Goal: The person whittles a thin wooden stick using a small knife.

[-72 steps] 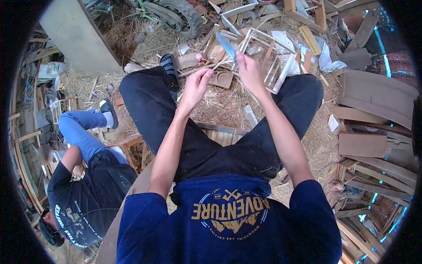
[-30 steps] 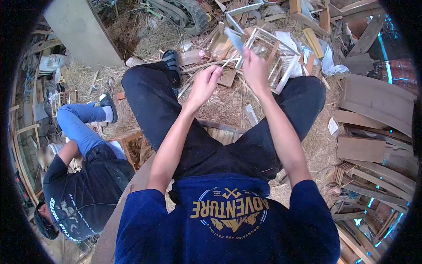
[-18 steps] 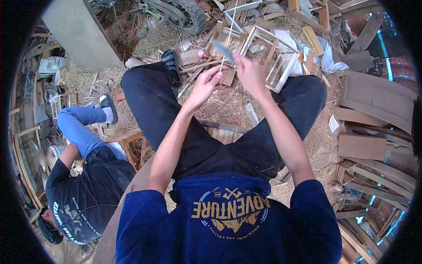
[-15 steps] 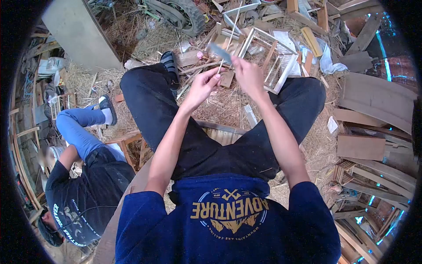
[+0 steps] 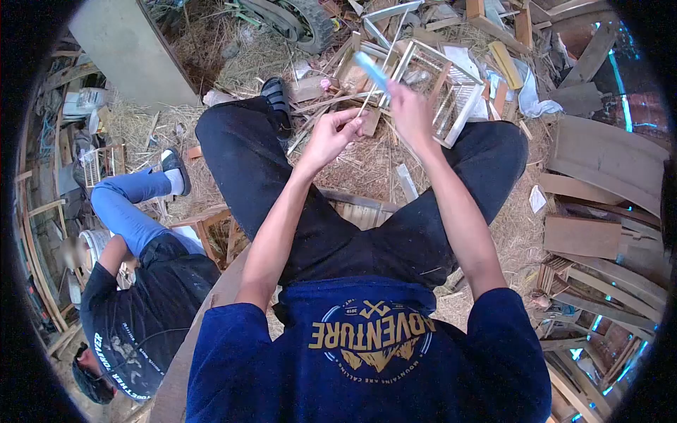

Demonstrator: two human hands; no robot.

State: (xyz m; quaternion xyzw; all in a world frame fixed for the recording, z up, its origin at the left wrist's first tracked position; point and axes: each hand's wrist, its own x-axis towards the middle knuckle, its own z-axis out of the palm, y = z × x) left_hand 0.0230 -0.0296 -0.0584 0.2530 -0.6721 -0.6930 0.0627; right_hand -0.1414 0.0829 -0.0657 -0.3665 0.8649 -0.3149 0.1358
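Observation:
My left hand (image 5: 331, 143) is closed, pinching the lower end of a thin wooden strip (image 5: 366, 104) between thumb and fingers. The strip runs up and away from me, past the front of my knees. To its right, my right hand (image 5: 410, 116) is wrapped round the handle of a knife, somewhat blurred by motion. The pale, wide blade (image 5: 370, 69) points up and left, beside the strip; whether it touches the strip I cannot tell. Both hands are above the straw-covered ground between my knees.
A white slatted wooden frame (image 5: 463, 118) lies beyond my right knee among wood scraps. A tyre (image 5: 315, 29) and a large board (image 5: 130, 53) are at the far side. Another person (image 5: 166, 296) sits at my left. Planks (image 5: 582, 236) are piled along the right.
My right hand with the knife has moved slightly right and up, and the blade now points more steeply upward. My left hand stays nearly in place, still pinching the strip.

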